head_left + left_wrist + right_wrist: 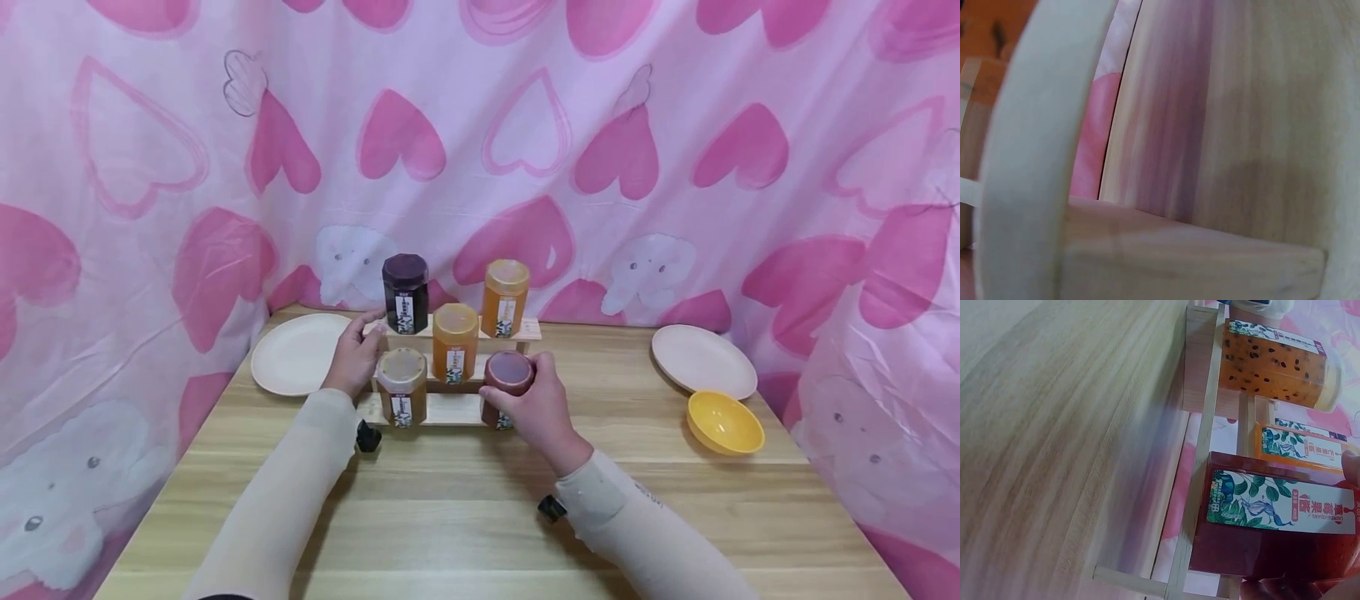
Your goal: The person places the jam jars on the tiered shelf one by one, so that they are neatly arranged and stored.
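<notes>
Five jars on the stepped wooden rack [450, 408]: you have two on the top step, one in the middle, two on the lowest. Top step: dark purple jar [406, 293] on the left, orange jar [505, 297] on the right. Middle step: one amber jar [454, 342]. Lowest step: seeded jar [401, 387] on the left, red jar [507, 385] on the right.

Your right hand [536, 408] grips the red jar, fingers curled round its body, thumb side toward you; jar upright on the lowest step. Your left hand [356, 354] sits at the rack's left end, fingers extended toward the dark purple jar's step. Whether they touch wood or jar, cannot tell.

Two pale plates: left plate [294, 353] just beside your left hand, right plate [702, 360] well apart on the far right of the counter [465, 517]. One yellow bowl [724, 422] near the right plate's front edge.

Hard to read: left wrist view is blurred, showing only a pale curved rim and wood grain. Right wrist view cuts off the red jar's lid end; label print too small to make out. Lower part of the red jar is hidden behind your hand in the head view
</notes>
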Demonstrator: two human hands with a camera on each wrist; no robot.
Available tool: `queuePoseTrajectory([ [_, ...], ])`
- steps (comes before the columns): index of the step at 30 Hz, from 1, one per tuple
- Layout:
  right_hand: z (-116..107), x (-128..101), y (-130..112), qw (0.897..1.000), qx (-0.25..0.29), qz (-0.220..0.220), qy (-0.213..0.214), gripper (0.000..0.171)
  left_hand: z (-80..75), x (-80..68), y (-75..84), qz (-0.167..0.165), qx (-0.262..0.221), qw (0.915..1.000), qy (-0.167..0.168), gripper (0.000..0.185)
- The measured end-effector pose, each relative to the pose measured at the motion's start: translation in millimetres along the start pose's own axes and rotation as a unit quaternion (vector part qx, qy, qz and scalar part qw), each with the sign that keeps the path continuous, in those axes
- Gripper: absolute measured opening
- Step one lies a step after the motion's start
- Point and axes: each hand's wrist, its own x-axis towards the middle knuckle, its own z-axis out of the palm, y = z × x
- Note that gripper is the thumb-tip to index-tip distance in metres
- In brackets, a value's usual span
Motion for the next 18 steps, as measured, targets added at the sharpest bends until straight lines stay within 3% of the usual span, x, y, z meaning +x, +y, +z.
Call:
queuePoseTrajectory([
  [7,1.7,0.4,-3.4,1.000,0.003,0.015,-0.001,0.077,-3.0,15.1,-24.3,0.010,0.009,0.9999,0.006,0.047],
  [12,-0.5,-0.1,-3.9,1.000,0.006,0.019,-0.012,0.079,-4.9,18.1,-30.0,0.008,0.030,0.9995,0.005,0.047],
  [18,-17.2,-0.1,-4.1,0.999,0.034,0.018,-0.034,0.084,-17.5,20.8,-28.1,0.014,0.079,0.9956,-0.049,0.054],
])
